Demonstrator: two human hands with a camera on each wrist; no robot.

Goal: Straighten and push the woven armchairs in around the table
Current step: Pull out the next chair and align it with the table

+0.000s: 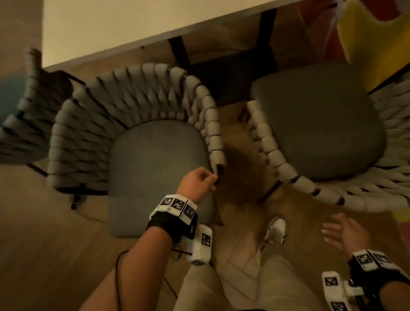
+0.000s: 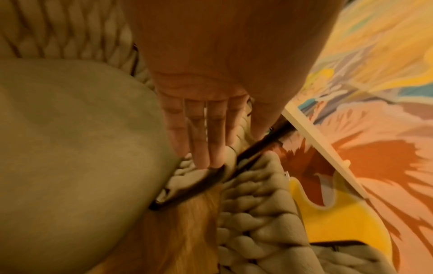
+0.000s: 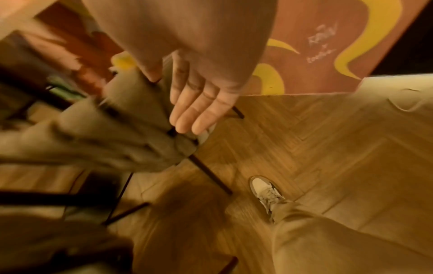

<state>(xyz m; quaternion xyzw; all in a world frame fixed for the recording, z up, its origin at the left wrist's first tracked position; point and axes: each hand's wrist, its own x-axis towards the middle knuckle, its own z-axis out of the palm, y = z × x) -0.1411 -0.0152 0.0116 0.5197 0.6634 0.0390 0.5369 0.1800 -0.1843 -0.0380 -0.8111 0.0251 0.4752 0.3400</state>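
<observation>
Two woven armchairs stand before the pale table (image 1: 139, 18). The left armchair (image 1: 126, 100) has its grey seat cushion (image 1: 155, 164) turned toward me and its back toward the table. My left hand (image 1: 204, 180) touches the near end of its right arm, and in the left wrist view the straight fingers (image 2: 201, 140) lie against the black frame. The right armchair (image 1: 319, 121) stands skewed, its woven rim (image 1: 306, 184) facing me. My right hand (image 1: 340, 230) is flat and spread just short of that rim (image 3: 105, 133).
A third woven chair (image 1: 17, 126) stands at the far left beside the table corner. Black table legs (image 1: 181, 56) stand behind the chairs. A colourful rug with a yellow shape (image 1: 380, 33) lies at the right. My shoe (image 1: 276, 230) is on the wooden floor between the chairs.
</observation>
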